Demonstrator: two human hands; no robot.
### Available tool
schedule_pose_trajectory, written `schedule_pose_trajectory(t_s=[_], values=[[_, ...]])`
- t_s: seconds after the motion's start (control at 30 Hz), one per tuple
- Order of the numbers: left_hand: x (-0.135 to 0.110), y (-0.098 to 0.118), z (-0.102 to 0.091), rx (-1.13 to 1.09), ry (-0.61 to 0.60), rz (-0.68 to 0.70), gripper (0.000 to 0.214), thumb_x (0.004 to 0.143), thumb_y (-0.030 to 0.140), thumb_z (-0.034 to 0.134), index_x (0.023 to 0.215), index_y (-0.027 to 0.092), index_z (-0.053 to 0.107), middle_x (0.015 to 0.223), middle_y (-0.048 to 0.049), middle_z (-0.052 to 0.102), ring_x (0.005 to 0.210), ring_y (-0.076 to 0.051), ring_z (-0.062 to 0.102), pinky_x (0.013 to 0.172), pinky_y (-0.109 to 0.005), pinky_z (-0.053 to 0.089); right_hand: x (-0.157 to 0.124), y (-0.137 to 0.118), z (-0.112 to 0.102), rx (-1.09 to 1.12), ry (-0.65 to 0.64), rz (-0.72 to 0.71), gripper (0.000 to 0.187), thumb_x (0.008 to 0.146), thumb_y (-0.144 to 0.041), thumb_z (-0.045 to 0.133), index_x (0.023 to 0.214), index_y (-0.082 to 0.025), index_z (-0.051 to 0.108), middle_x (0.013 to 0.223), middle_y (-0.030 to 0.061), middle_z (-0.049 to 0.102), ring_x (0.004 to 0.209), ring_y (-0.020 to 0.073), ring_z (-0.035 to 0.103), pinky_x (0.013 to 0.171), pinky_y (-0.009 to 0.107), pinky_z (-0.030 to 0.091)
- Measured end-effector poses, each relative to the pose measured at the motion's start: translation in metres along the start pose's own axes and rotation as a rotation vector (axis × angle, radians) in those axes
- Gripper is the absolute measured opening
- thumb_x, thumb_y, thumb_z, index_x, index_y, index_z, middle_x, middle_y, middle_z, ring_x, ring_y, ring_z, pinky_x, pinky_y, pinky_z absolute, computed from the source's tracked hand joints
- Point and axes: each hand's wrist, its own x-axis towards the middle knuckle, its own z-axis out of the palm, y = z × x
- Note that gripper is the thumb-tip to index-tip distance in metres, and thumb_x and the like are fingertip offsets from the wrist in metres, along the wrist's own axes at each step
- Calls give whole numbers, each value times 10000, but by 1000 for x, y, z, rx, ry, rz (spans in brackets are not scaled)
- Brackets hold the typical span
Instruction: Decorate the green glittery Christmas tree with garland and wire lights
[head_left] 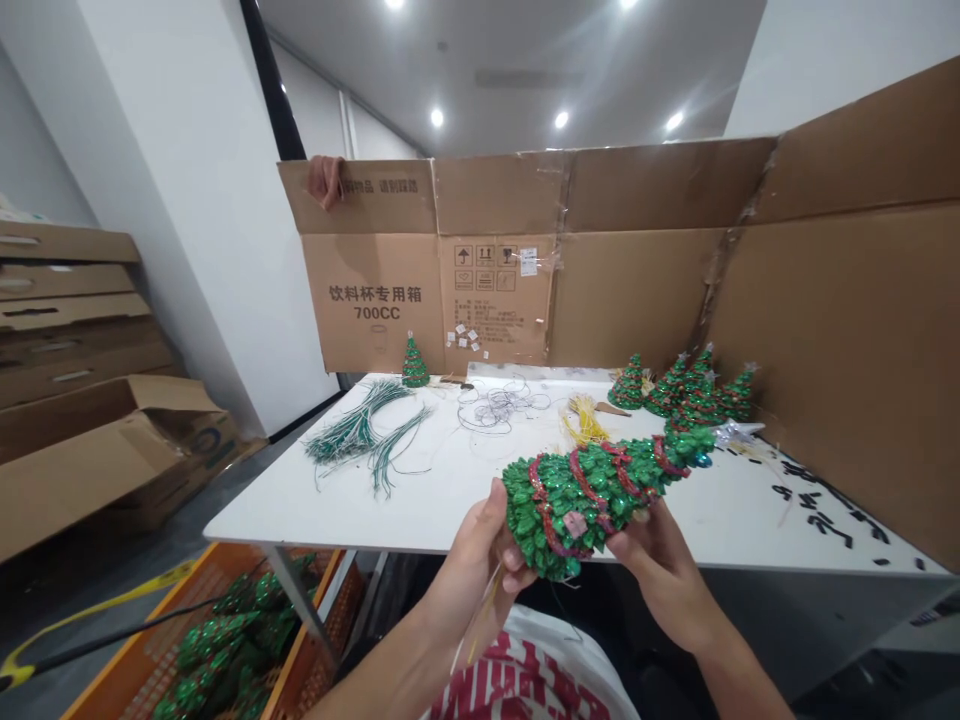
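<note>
Glittery green Christmas tree ornament (581, 500) lies on its side across both hands, held just above the front edge of the counter (450, 505), with its tip pointing right and a red tinsel garland (577, 478) wound around it. The left hand (480, 545) is closed around the wide base end, and the right hand (652, 565) grips the body from below, nearer the tip. Thin wires (484, 610) hang from the base beside the left hand. Farther along the counter lie bundles of green wire (358, 430), a loose coil of grey wire (499, 405) and a tuft of yellow strands (585, 420). Smaller glittery trees (675, 388) stand toward the far right near a silver star (739, 432), while another small tree (415, 362) stands at the far left against a cardboard wall (495, 270). Black scraps (825, 510) are scattered along the right side. On the floor below, an orange crate (142, 650) holds more green trees (217, 640).
</note>
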Motion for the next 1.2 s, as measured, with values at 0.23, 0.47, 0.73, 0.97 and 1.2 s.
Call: schedule_pose_trajectory(t_s=[0.23,0.47,0.73,0.97,1.2], values=[[3,15,0,-21,-183,-139,472,858,557,899,831,149,662,614,41,528,525,-71,427,505,-155,411,3,13,1,94,70,6,313,998,-459,778,1281,-340,719,1218,59,813,1145,247,777,989,397,656],[4,39,-10,430,-277,18,491,972,638,703,1109,169,753,933,-98,743,824,-228,703,751,-318,554,4,12,-3,45,167,-18,332,1036,-444,729,1349,-344,687,1293,72,778,1217,254,752,1018,407,654],[-11,43,-10,1070,71,947,54,1037,274,713,1053,231,740,1141,-90,794,1094,-267,720,997,-381,529,5,-10,1,57,-49,52,394,1021,-419,749,1399,-363,654,1211,39,759,1068,240,758,961,364,648],[-20,39,-8,1255,-142,1116,323,929,108,802,1205,274,773,1138,-84,782,1056,-265,736,930,-399,581,-2,-25,12,-71,-310,121,504,1008,-373,786,1464,-377,572,1336,25,714,1230,222,698,1082,310,546],[-18,39,-3,1313,-160,1196,263,906,109,822,1119,262,831,1067,-87,787,956,-243,741,845,-378,611,-3,-24,14,-117,-313,120,490,1004,-387,785,1439,-345,563,1352,38,711,1229,228,696,1052,291,548]])
